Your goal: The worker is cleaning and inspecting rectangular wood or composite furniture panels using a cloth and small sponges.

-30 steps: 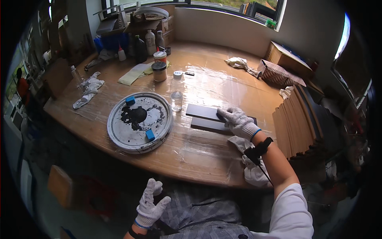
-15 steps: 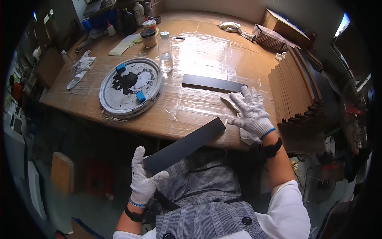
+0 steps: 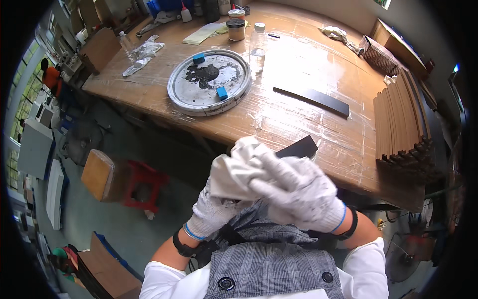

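Note:
Both my hands wear white knit gloves and meet close to my body, below the table's near edge. My left hand (image 3: 211, 214) grips a black flat strip (image 3: 299, 147) from underneath; only the strip's far end shows past the gloves. My right hand (image 3: 301, 197) lies on top and presses a crumpled white cloth (image 3: 238, 167) onto the strip. A second black strip (image 3: 311, 98) lies flat on the plastic-covered wooden table (image 3: 279, 124), apart from both hands.
A round grey tray (image 3: 174, 92) with black paste and two blue blocks sits mid-table. Behind it are a clear bottle (image 3: 257, 42) and jars (image 3: 235, 30). Stacked brown boards (image 3: 398, 124) fill the right edge. A wooden stool (image 3: 99, 174) and a red stool (image 3: 142, 184) stand at the left.
The strip has been drawn in toward my lap. My right hand left the table edge and now covers the strip with the white cloth; both hands have come together.

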A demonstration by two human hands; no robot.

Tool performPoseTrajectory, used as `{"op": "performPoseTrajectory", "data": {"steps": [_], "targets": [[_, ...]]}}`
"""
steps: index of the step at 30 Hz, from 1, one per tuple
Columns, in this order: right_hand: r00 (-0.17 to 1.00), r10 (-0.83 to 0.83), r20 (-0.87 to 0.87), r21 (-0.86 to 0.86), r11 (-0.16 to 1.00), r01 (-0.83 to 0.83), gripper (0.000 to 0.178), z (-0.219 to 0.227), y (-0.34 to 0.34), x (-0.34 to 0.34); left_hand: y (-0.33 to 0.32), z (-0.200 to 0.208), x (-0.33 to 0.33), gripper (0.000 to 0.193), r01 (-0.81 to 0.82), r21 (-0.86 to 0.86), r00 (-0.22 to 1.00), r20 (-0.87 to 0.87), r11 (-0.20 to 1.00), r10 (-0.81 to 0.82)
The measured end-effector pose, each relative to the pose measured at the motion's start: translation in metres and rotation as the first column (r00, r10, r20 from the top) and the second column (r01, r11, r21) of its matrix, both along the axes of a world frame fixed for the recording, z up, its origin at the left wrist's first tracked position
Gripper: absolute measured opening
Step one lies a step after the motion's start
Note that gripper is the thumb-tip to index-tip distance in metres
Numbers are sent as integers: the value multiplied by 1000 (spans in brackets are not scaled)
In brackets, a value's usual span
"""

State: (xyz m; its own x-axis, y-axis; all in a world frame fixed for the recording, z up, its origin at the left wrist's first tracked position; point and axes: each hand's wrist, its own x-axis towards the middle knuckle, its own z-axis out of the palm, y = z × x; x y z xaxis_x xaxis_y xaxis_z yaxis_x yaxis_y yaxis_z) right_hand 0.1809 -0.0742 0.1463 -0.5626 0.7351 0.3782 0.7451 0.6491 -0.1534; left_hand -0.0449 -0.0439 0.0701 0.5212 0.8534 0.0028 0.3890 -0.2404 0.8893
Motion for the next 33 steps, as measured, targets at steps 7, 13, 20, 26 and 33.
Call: {"op": "performPoseTrajectory", "data": {"steps": [7,13,20,26,33], "targets": [[832,-550,-74,-621,678,393,31,-76,42,52,-20,-58,-14,79,-81,-319,862,453,944,227],[677,-686,267,-306,606,734,37,-103,42,143,-17,-68,-21,92,-54,-138,897,429,989,109],[476,-821,-317,-654,552,517,44,-135,38,186,-4,-82,-30,52,-108,307,958,285,946,16],[347,-760,-549,-661,649,376,43,-153,37,186,-8,-44,-8,69,-226,-471,756,467,852,459],[316,-796,-516,-676,605,421,42,-157,40,209,-4,-54,-12,97,-71,-325,802,544,943,247]]}}
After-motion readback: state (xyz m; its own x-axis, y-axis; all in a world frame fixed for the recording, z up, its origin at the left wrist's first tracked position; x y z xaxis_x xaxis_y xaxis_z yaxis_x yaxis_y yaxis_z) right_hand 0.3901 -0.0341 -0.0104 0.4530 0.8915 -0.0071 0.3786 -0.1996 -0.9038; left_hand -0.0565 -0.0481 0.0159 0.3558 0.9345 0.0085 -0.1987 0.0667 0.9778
